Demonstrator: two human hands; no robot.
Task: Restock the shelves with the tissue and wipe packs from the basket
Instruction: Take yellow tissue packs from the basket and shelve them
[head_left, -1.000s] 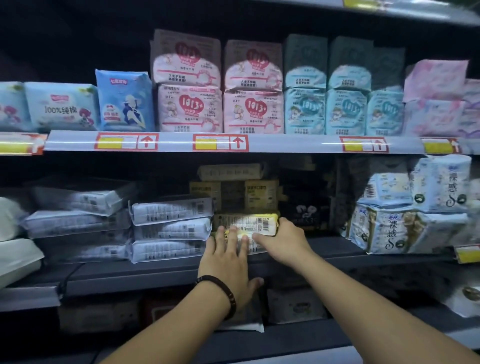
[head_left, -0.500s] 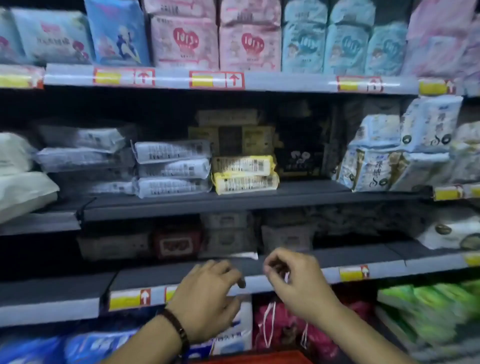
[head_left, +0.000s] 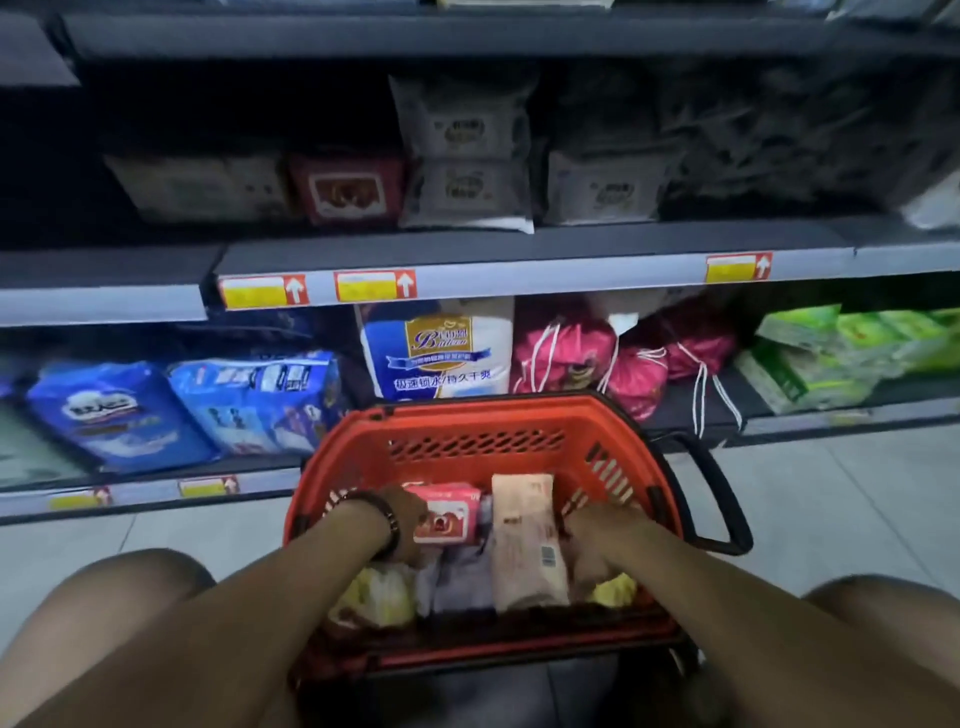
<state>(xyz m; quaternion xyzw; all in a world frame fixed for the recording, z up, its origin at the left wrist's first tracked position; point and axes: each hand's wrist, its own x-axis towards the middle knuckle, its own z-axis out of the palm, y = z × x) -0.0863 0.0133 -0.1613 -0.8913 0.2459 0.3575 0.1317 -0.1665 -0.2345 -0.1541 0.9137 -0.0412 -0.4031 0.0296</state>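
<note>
basket (head_left: 470, 415): red, black handle on the right hand's side | red pack (head_left: 448, 515) inside, touching left hand (head_left: 408, 522), fingers bent at its end, grip unclear | long pale pack (head_left: 525, 540) just left of right hand (head_left: 592, 532), fingers curled down, hold hidden | yellow packs (head_left: 379, 592) under both wrists | stocked shelf (head_left: 519, 249) beyond the hands

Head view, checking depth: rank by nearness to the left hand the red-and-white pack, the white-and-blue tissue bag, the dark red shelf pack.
1. Red-and-white pack, in the red plastic basket, at the left hand.
2. White-and-blue tissue bag, bottom shelf, behind the basket.
3. Dark red pack, shelf above, farthest.
</note>
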